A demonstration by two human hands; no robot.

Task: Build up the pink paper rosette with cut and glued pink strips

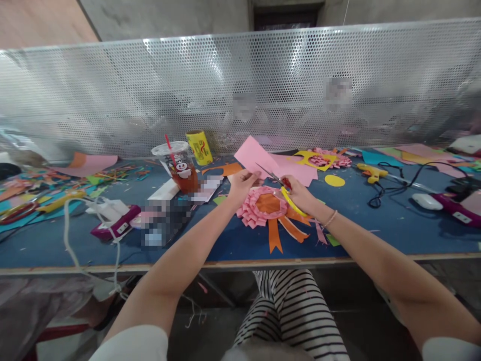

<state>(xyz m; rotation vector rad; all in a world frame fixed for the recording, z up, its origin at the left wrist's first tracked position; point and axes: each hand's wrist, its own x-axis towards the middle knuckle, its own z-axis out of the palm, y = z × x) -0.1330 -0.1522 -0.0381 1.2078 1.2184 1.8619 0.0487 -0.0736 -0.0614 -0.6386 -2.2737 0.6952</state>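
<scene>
My left hand (243, 183) pinches the lower edge of a pink paper sheet (252, 153), which is raised at a tilt above the table. In my right hand (296, 193) is a pair of scissors (290, 200) with yellow and red handles. Their blades point up and left across the pink paper; whether they are cutting into it I cannot tell. Below both hands lies a pink paper rosette (251, 214) with an orange centre and orange ribbon tails (275, 235). Another pink sheet (300, 171) lies flat behind the scissors.
A plastic cup of drink (184, 170) and a yellow can (199, 148) stand left of my hands. A yellow glue gun (372, 173) with black cable lies right. Purple power strips (115, 223) sit at both sides. A perforated metal screen (225, 95) closes the table's back.
</scene>
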